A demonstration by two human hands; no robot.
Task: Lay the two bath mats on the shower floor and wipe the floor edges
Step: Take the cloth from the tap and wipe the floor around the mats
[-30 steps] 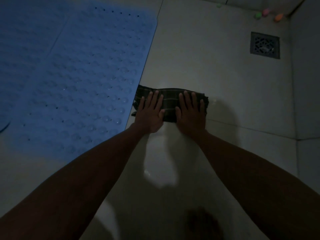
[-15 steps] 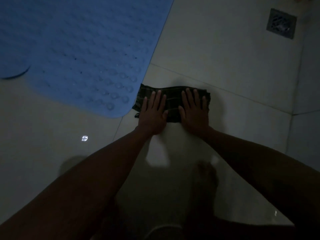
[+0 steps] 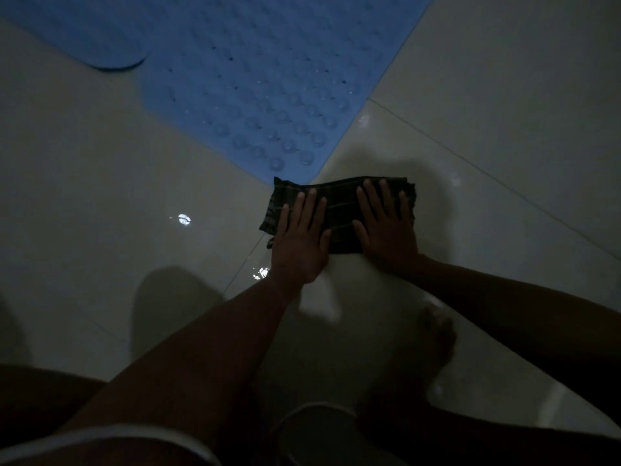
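Observation:
A dark checked cloth [image 3: 339, 213], folded flat, lies on the pale tiled floor [image 3: 487, 112] just below the corner of a blue bath mat [image 3: 268, 79] with suction bumps. My left hand [image 3: 300, 238] presses on the cloth's left half with straight fingers. My right hand [image 3: 386, 227] presses on its right half the same way. A second blue mat [image 3: 84, 31] overlaps the first at the upper left, its rounded corner showing.
The room is dim. My bare foot [image 3: 433, 341] stands on the wet, shiny tile at the lower right, close behind my right arm. Grout lines cross the floor. Small light reflections [image 3: 183, 219] glint on the tile left of the cloth.
Both hands have pulled the cloth back along the mat's right edge, past its near corner. The drain has left the view and my foot has come in.

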